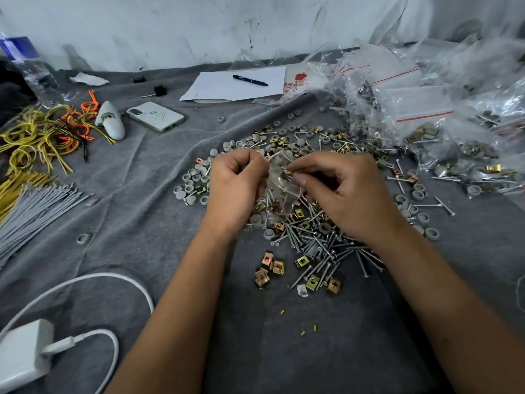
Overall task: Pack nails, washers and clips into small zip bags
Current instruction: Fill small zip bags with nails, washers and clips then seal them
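Note:
A small clear zip bag (279, 183) with a few nails and clips inside hangs between my two hands above the grey cloth. My left hand (234, 184) pinches its left upper edge, fingers curled. My right hand (345, 191) pinches the right upper edge with thumb and fingertips. Below the bag lies a heap of silver nails (321, 245). Brass-coloured clips (270, 268) are scattered in front of the heap. Grey round washers (193, 183) spread to the left and behind the hands.
Filled and unfilled zip bags (426, 115) pile up at the back right. A phone (155, 116), paper with a pen (250, 80), yellow and orange wire ties (42, 135), grey ties (37, 211) and a white charger (24, 356) with cable lie left.

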Demonstrator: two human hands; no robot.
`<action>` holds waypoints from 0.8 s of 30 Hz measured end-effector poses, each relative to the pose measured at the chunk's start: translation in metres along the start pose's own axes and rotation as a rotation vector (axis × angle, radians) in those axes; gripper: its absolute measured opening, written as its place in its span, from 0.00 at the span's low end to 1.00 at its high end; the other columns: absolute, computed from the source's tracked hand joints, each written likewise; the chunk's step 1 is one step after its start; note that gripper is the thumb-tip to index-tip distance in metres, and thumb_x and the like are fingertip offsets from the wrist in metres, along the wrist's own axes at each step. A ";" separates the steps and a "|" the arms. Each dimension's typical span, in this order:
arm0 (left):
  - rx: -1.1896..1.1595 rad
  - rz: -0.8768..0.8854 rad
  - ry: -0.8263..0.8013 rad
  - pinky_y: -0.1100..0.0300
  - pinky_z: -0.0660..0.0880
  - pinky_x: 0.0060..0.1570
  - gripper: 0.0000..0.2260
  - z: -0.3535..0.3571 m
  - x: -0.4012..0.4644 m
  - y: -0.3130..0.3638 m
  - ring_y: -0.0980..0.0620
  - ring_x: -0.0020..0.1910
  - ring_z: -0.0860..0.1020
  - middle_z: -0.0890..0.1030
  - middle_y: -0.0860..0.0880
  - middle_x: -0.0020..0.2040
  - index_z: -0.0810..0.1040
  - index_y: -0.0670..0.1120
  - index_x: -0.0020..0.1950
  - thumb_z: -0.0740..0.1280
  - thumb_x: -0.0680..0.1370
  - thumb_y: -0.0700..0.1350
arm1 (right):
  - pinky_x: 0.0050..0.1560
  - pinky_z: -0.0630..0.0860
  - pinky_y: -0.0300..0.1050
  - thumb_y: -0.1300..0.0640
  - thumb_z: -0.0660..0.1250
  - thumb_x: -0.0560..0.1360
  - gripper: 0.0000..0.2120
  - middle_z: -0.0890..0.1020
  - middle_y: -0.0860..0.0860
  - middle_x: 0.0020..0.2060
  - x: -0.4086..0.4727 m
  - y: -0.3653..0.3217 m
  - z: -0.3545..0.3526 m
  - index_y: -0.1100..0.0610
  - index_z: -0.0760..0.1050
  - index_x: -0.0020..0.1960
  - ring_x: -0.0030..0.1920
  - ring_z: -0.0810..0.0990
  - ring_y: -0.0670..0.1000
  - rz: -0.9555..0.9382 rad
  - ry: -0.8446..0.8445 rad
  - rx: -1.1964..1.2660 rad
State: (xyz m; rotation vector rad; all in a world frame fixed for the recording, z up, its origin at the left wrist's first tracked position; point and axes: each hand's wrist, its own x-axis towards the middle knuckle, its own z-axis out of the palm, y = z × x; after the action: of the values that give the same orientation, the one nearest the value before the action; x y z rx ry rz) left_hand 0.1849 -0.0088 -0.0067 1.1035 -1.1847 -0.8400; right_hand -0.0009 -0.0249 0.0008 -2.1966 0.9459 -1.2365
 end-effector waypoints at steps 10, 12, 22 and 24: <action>-0.308 -0.161 0.027 0.62 0.60 0.24 0.08 -0.016 0.012 -0.001 0.53 0.28 0.65 0.69 0.50 0.32 0.71 0.47 0.36 0.66 0.74 0.44 | 0.54 0.74 0.50 0.53 0.75 0.75 0.06 0.80 0.47 0.48 0.001 0.012 -0.001 0.49 0.85 0.52 0.53 0.75 0.49 0.056 -0.189 -0.410; -0.344 -0.186 0.024 0.63 0.60 0.24 0.07 -0.018 0.013 -0.001 0.54 0.29 0.65 0.69 0.50 0.32 0.71 0.47 0.37 0.66 0.74 0.43 | 0.56 0.73 0.50 0.51 0.74 0.76 0.09 0.77 0.47 0.50 0.002 0.012 0.001 0.44 0.84 0.56 0.57 0.72 0.50 0.109 -0.301 -0.480; -0.267 -0.159 -0.003 0.62 0.59 0.25 0.13 -0.014 0.009 0.002 0.53 0.29 0.66 0.70 0.48 0.32 0.78 0.50 0.31 0.67 0.75 0.41 | 0.62 0.72 0.52 0.47 0.75 0.75 0.15 0.73 0.47 0.53 0.004 0.005 0.001 0.41 0.81 0.61 0.61 0.70 0.51 0.260 -0.385 -0.514; -0.268 -0.159 -0.002 0.62 0.60 0.24 0.13 -0.013 0.008 0.002 0.53 0.29 0.66 0.70 0.49 0.32 0.77 0.50 0.31 0.68 0.75 0.41 | 0.62 0.71 0.51 0.47 0.74 0.75 0.14 0.72 0.46 0.52 0.004 0.005 0.002 0.41 0.81 0.60 0.61 0.70 0.51 0.275 -0.372 -0.529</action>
State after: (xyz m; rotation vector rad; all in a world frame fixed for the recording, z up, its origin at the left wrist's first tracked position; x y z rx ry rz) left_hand 0.1993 -0.0131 -0.0025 0.9836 -0.9612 -1.0886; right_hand 0.0009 -0.0311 -0.0015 -2.4468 1.4680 -0.4564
